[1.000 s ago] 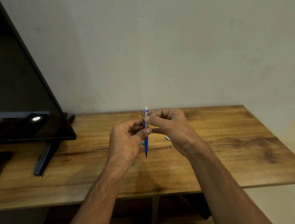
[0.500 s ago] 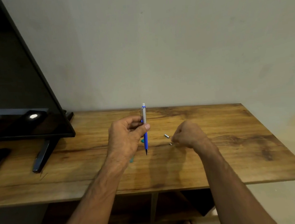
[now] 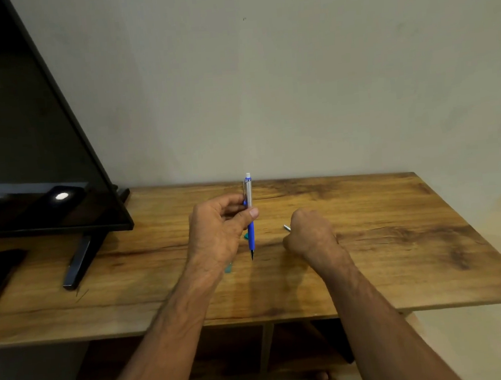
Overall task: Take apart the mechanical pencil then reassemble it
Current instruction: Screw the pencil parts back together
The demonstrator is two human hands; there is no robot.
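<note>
My left hand point(image 3: 220, 235) grips a blue mechanical pencil point(image 3: 251, 235) upright above the wooden table point(image 3: 400, 252). Its dark tip points down and its silver clip and white cap end stick up past my fingers. My right hand point(image 3: 311, 236) rests knuckles-up on the table to the right of the pencil, fingers curled under and hidden. A small silver pencil part point(image 3: 286, 228) lies on the table, touching or just beside that hand's far side. Whether the right hand holds anything is hidden.
A black TV point(image 3: 27, 148) stands at the left with its stand foot point(image 3: 77, 262) on the table. Two small teal bits point(image 3: 228, 269) lie near my left wrist and behind the pencil. A wall runs along the table's far edge.
My right hand let go of the pencil's upper end and dropped right, down to the table by the small silver parts. The left hand kept the pencil upright.
</note>
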